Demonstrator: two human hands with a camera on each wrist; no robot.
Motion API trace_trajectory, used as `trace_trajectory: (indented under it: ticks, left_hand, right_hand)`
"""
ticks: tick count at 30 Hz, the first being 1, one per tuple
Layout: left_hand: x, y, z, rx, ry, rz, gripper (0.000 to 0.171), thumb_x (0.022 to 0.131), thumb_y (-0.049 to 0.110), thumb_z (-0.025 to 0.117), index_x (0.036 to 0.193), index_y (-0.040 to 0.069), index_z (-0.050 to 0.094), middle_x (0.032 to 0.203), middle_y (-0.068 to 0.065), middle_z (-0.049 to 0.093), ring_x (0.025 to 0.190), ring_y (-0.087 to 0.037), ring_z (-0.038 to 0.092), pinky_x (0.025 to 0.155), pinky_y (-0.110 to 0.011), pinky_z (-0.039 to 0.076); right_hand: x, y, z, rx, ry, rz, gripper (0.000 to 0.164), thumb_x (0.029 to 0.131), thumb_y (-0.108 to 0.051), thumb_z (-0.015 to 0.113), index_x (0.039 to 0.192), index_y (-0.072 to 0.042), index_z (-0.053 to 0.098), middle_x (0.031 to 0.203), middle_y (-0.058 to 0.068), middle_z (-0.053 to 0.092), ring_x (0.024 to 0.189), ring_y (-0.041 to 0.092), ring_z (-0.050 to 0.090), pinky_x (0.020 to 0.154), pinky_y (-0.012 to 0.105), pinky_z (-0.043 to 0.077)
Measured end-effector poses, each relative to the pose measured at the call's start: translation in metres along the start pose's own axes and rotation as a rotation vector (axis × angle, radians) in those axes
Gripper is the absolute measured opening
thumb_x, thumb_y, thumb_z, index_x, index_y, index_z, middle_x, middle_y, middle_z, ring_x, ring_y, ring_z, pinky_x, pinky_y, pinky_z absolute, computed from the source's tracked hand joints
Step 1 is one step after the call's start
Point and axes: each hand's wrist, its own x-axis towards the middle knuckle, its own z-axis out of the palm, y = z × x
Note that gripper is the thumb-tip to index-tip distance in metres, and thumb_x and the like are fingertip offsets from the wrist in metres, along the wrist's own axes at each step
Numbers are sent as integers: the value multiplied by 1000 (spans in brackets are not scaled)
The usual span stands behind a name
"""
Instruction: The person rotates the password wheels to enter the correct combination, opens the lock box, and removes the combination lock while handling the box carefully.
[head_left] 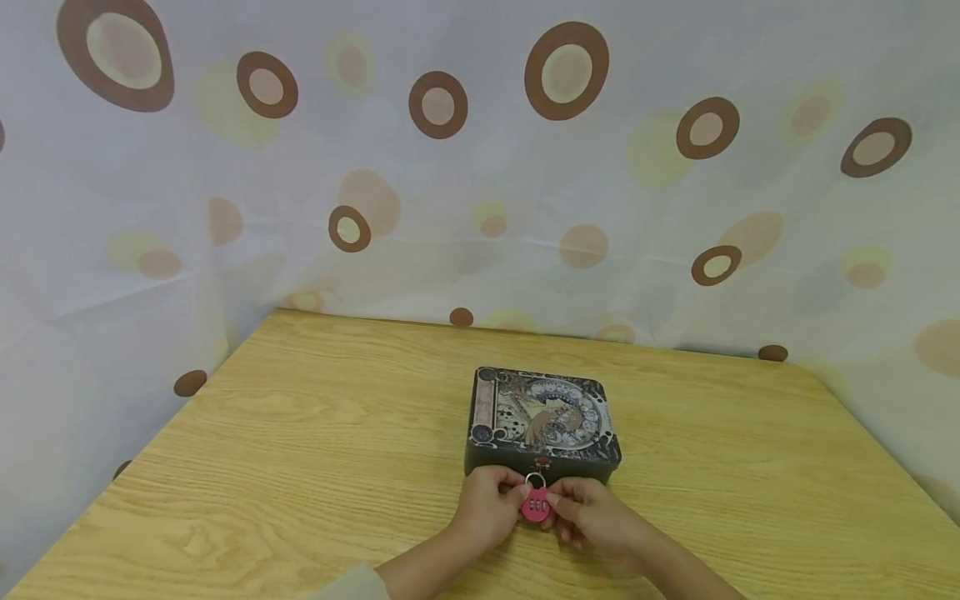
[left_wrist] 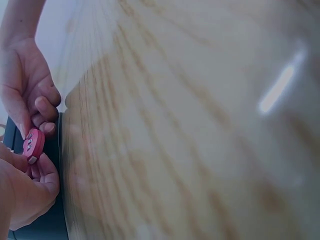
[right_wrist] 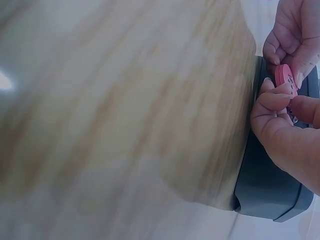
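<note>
A pink combination padlock [head_left: 536, 506] with several number dials hangs at the front of a dark tin box [head_left: 543, 412] with an ornate printed lid. Its metal shackle [head_left: 535, 477] reaches up to a small red clasp [head_left: 542, 462] on the box front. From the left side, my left hand [head_left: 486, 510] pinches the padlock between thumb and fingers. My right hand [head_left: 596, 515] pinches its other side, thumb near the dials. Both wrist views show the padlock [left_wrist: 33, 145] between the two hands. Whether the shackle is locked cannot be made out.
The box stands on a wood-grain table [head_left: 337, 433], its lid down. Behind the table hangs a pale curtain [head_left: 465, 183] with brown and peach circles. Light reflects off the glossy tabletop [left_wrist: 200, 150] in the left wrist view.
</note>
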Motion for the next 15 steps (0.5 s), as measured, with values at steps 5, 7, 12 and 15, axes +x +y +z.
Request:
trace_trajectory:
  ticks: [5, 7, 12, 15]
  left_hand:
    - [-1, 3, -1, 8, -2, -9, 11, 83, 1, 63, 77, -7, 65, 66, -7, 60, 58, -6, 48, 50, -17, 42]
    - [-1, 3, -1, 6, -5, -16, 10, 83, 2, 63, 77, -7, 65, 66, -7, 60, 58, -6, 48, 50, -17, 42]
    - [-1, 3, -1, 11, -9, -22, 10, 84, 2, 63, 78, -7, 65, 67, -7, 60, 58, -6, 49, 50, -17, 42]
    - [-1, 4, -1, 15, -9, -19, 10, 84, 2, 63, 78, -7, 65, 67, -7, 61, 58, -6, 49, 50, -17, 42]
  right_hand:
    - [-2, -3, -1, 8, -10, 4, 23, 97, -11, 42, 97, 9, 52, 76, 0, 57, 59, 8, 45, 50, 17, 38]
    - [-2, -3, -1, 1, -8, 9, 23, 96, -12, 44, 97, 10, 52, 76, 1, 58, 59, 8, 45, 50, 17, 38]
    - [0, -1, 1, -28, 0, 4, 24, 96, -14, 47, 97, 10, 53, 74, 1, 59, 57, 8, 45, 48, 17, 38]
    - [1, 0, 2, -40, 6, 3, 22, 95, -12, 48, 94, 9, 54, 72, 0, 59, 55, 7, 45, 47, 16, 37]
